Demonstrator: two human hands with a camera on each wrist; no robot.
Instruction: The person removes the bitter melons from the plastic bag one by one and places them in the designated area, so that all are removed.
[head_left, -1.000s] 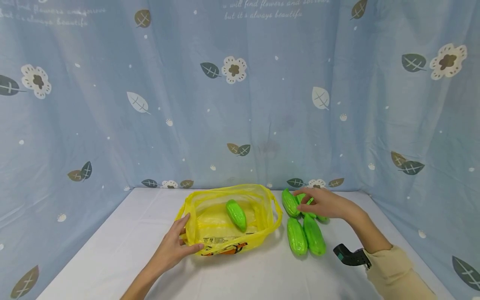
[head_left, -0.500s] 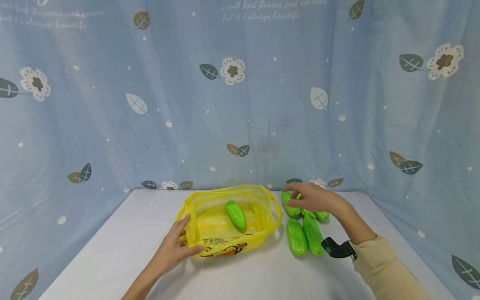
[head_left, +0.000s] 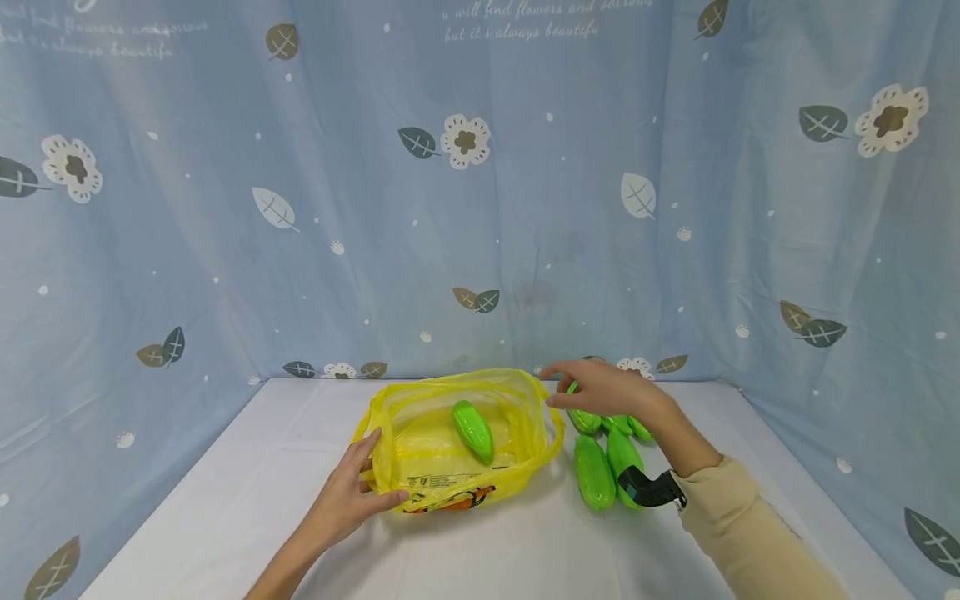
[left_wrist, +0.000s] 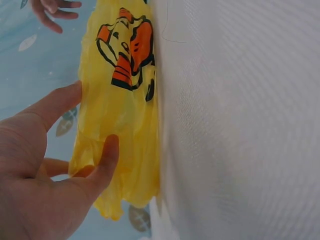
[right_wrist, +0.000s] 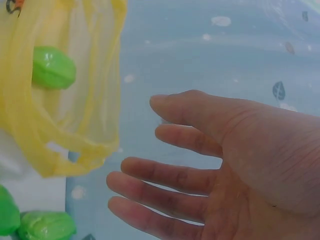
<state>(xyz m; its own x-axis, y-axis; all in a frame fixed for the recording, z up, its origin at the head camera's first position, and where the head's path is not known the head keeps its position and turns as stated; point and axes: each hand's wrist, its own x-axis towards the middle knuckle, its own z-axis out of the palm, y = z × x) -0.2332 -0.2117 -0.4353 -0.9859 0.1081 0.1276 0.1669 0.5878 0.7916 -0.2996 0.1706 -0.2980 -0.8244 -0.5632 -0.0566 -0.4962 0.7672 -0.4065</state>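
Note:
A yellow plastic bag [head_left: 517, 477] stands with its mouth spread on the white table. Inside it lies one glossy green cucumber-like vegetable [head_left: 473, 433]. My left hand [head_left: 345, 493] holds the bag's left end, thumb along the front and fingers around the side. In the left wrist view, the fingertips touch the yellow plastic. My right hand [head_left: 603, 388] hovers above and right of the bag's right rim, beside the handle. Its fingers are spread and hold nothing in the right wrist view. Several more green vegetables [head_left: 595, 473] lie under and in front of it, some partly covered by the arm.
A blue curtain [head_left: 525, 250] with leaf and flower prints hangs behind and at both sides of the white tabletop [head_left: 285, 433]. A black wrist camera [head_left: 651, 487] on the right wrist covers part of one vegetable.
My right hand has moved left from over the pile of green vegetables toward the bag's right rim. The left hand, the bag and the vegetable inside stay in place.

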